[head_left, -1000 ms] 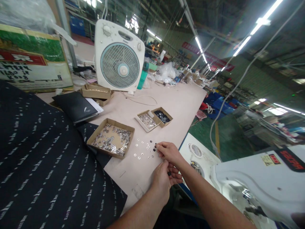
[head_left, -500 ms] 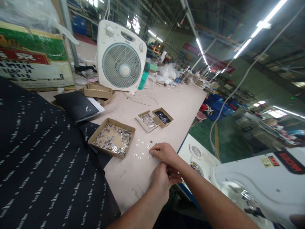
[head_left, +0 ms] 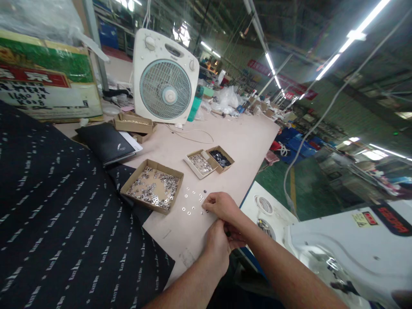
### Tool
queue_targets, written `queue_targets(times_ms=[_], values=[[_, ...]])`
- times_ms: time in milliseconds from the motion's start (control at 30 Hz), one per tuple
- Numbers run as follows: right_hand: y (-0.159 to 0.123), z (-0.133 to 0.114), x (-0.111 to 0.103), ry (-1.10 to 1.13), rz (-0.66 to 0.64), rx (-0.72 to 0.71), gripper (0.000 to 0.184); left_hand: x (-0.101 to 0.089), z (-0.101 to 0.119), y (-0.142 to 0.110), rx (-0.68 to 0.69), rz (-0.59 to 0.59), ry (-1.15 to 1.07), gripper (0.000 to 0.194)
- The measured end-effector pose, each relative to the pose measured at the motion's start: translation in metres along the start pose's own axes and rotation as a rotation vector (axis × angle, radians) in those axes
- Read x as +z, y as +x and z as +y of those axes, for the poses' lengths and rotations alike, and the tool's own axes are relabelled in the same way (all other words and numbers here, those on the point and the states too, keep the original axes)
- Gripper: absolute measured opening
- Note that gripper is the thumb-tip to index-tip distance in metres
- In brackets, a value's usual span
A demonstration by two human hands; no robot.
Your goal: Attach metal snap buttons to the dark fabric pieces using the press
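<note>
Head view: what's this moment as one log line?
Right hand: fingertips at loose rings, grip unclear | Left hand: beside it, dark piece at curled fingers | Nearest box: metal parts

The right hand [head_left: 222, 207] is holding its fingers [head_left: 208, 201] low at the table [head_left: 238, 128], loose silvery rings [head_left: 193, 207] are lying just left of them, the left hand [head_left: 219, 240] is curling just below, and a cardboard tray [head_left: 148, 207] of metal pieces is sitting farther left.
</note>
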State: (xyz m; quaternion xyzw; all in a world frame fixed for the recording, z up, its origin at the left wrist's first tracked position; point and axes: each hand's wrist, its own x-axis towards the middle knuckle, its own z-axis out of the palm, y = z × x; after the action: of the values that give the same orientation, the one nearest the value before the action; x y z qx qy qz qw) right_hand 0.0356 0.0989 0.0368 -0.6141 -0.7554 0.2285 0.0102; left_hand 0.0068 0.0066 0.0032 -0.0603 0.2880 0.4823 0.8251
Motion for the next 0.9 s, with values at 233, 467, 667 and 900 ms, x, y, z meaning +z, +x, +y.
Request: queue_targets(times_ms=[233, 467, 667, 900], values=[[-0.002, 0.0, 0.0, -0.024, 0.046, 0.002, 0.008, 0.001, 0.001, -0.002, 0.0, 0.016, -0.007, 0.033], [-0.005, -0.003, -0.007, -0.07, 0.043, -0.048, 0.013, 0.003, 0.004, -0.008, -0.012, -0.013, -0.004, 0.03], [-0.046, 0.004, -0.033, 0.175, 0.272, 0.03, 0.021, -0.003, 0.005, -0.007, -0.04, -0.074, -0.013, 0.047], [-0.119, 0.027, -0.029, 0.022, 0.169, -0.119, 0.021, -0.007, 0.008, -0.012, -0.079, -0.2, -0.114, 0.062]])
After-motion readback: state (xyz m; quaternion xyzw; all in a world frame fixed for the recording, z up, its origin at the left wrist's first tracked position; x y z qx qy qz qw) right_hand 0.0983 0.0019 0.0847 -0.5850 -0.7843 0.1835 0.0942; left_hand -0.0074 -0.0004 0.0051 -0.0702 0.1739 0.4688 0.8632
